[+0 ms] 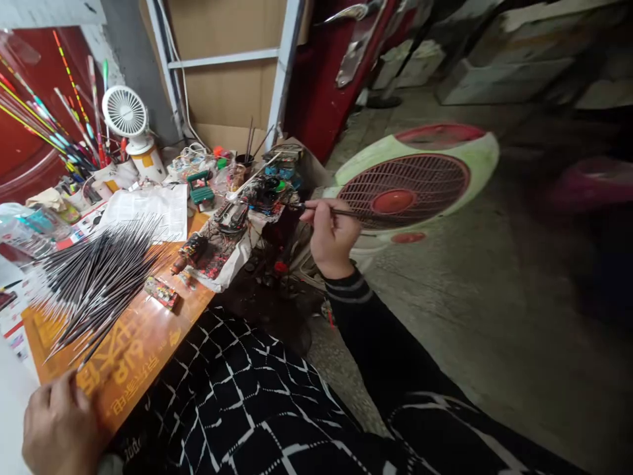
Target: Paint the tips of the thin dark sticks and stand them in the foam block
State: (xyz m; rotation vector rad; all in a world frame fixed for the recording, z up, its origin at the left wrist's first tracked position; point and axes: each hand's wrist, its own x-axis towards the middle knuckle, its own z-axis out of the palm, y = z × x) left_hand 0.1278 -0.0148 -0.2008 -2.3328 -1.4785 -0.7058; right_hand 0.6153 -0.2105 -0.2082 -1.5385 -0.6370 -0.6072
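Note:
My right hand (335, 234) is closed in a pinch around a thin dark stick (343, 212), held roughly level beside a cluttered tool stand. The stick's left end points at a small motor-like device (264, 194) there; whether they touch I cannot tell. At the lower left, my left hand (62, 422) rests with curled fingers at the edge of the orange tabletop (143, 359). What it grips, if anything, is hidden. Just beyond it lies a large heap of slim dark rods (99, 277) with thin pale tips.
A small paint-stained block (161, 293) lies beside the rods, near a sheet of printed paper (143, 210). Behind stand a small white fan (125, 111) and several colourful thin sticks (74, 86). A large green-and-red fan (410, 188) is right of the tool stand.

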